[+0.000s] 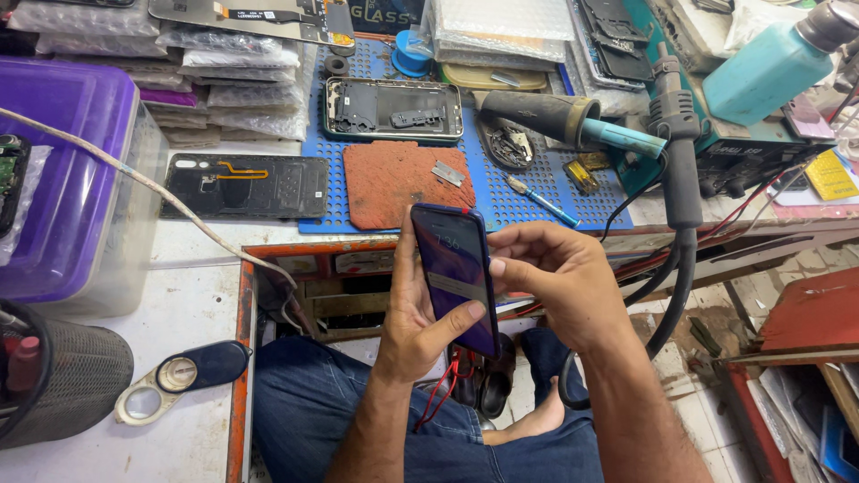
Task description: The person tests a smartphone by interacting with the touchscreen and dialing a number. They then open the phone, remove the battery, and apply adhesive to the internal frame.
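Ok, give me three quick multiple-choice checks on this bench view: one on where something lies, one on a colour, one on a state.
1. Where does the razor blade lie?
A. on the orange-red pad
B. inside the purple box
C. on the floor

2. What colour is the perforated work mat?
A. green
B. blue
C. white

3. How is the smartphone held?
A. flat on the mat, untouched
B. in the right hand alone
C. in both hands, screen lit

Answers:
1 A, the small grey blade rests on the pad's upper right part.
2 B, the mat under the pad and the opened phone frame is blue.
3 C, the left hand grips it from below with the thumb across the glass, the right hand pinches its right edge, and the display glows.
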